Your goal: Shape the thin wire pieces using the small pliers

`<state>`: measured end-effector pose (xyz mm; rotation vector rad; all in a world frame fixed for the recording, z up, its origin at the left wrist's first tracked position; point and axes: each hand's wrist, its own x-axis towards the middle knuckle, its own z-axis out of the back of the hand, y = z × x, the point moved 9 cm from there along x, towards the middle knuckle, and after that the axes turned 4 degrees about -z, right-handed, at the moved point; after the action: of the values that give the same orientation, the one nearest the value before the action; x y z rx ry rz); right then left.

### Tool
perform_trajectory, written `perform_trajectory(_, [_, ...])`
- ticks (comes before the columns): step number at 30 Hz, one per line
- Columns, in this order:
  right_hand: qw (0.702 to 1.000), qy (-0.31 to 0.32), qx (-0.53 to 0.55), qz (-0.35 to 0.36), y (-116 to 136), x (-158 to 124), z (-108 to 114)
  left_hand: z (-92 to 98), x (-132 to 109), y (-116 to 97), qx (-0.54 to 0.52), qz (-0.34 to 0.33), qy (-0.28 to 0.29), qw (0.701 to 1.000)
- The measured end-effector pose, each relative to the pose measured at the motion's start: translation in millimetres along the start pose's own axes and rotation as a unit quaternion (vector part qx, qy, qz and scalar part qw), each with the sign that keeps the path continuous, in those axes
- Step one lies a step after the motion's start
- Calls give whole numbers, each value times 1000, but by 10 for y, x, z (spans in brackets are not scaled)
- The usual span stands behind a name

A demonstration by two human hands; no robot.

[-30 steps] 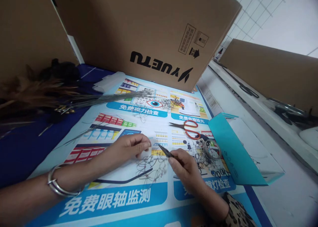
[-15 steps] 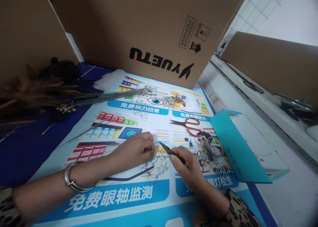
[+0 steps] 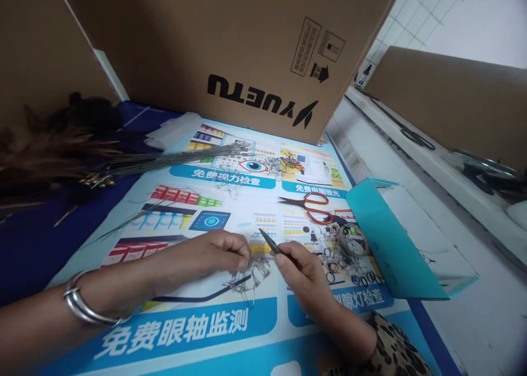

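Observation:
My right hand is closed around dark pliers, whose narrow tips point up and left. Just left of them, my left hand pinches something thin; wire strands hang beside and below its fingertips. A gap separates the plier tips from my left fingers. Scissors with red handles lie beyond my right hand, blades pointing left. To the right sits a pile of wire pieces and small dark rings, with a coil of wire on it.
A bundle of thin stems lies at the back left, near brown feathers. Behind stands a large cardboard box. An open turquoise box is at the right. Printed sheeting covers the table.
My left hand has moved slightly down and left, away from the plier tips. The hanging wires have shifted with it. My right hand still holds the pliers. The view has shifted slightly.

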<state>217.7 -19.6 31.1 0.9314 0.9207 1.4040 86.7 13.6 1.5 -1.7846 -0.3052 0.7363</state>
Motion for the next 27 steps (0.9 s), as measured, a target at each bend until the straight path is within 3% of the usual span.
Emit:
perform_trajectory(8, [997,0,47,-60,-25,43,-40,-156,5,92,-106,-4,48,993])
perform_trajectory(17, [970,23,184,-154,-180,4,-245,-74,50,220,-112,-7,10,994])
perform_trajectory(27, [969,13,193,-154,-211,-9,-198,-79,47,201,-110,-10,-14,994])
